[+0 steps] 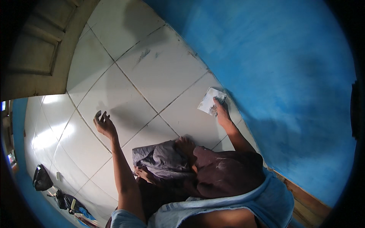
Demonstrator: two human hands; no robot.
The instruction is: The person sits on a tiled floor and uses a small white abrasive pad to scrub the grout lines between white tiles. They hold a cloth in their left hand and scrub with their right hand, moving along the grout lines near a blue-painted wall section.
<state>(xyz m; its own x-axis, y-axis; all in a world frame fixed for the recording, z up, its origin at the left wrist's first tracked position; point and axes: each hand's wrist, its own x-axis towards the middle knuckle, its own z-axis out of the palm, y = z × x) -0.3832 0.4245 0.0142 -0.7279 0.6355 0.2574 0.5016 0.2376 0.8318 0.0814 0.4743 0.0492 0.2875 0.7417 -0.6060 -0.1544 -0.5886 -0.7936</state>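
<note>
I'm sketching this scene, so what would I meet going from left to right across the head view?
Black bag → left hand → grey cloth → right hand with the white piece in its grip.

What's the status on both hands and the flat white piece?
Right hand gripping flat white piece beside blue wall. Left hand over tiled floor, loosely curled, nothing visibly held. No obstruction visible between piece and wall.
</note>
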